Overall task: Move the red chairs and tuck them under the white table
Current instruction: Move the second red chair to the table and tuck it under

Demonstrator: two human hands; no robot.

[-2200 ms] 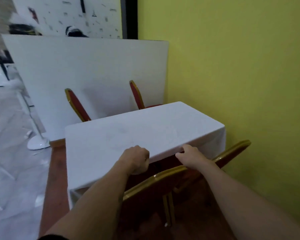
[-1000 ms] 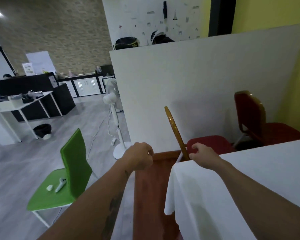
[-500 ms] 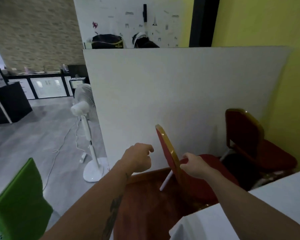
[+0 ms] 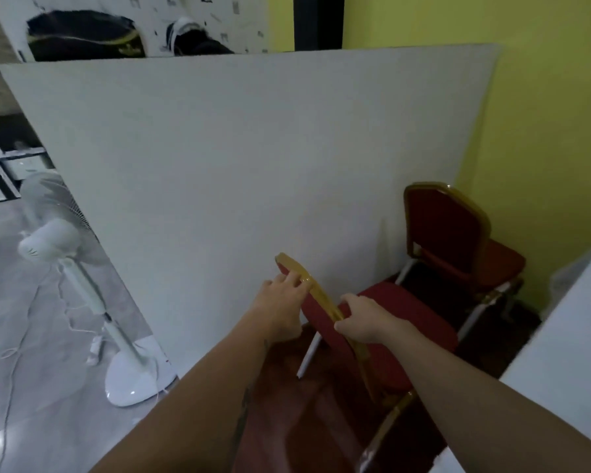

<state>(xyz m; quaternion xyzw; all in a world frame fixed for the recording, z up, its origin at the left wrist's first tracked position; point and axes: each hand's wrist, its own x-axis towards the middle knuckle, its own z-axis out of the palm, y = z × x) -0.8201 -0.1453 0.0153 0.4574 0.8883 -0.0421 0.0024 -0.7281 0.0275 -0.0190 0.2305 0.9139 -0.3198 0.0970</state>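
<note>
A red chair [image 4: 403,312] with a gold frame stands in front of me, its back edge-on toward me. My left hand [image 4: 280,302] grips the top of its backrest and my right hand [image 4: 362,319] grips the gold rail lower down on the backrest. A second red chair [image 4: 458,240] stands further right, in the corner by the yellow wall. The white table [image 4: 560,353] shows only as a cloth-covered corner at the right edge.
A tall white panel [image 4: 219,165] stands right behind both chairs. A white pedestal fan [image 4: 82,278] with a trailing cord stands on the grey floor at left. The yellow wall [image 4: 543,131] closes off the right side. Red-brown flooring lies under the chairs.
I have stepped closer to the near chair. My left hand, which hung closed in the air, now holds the backrest top; my right hand stays on the backrest.
</note>
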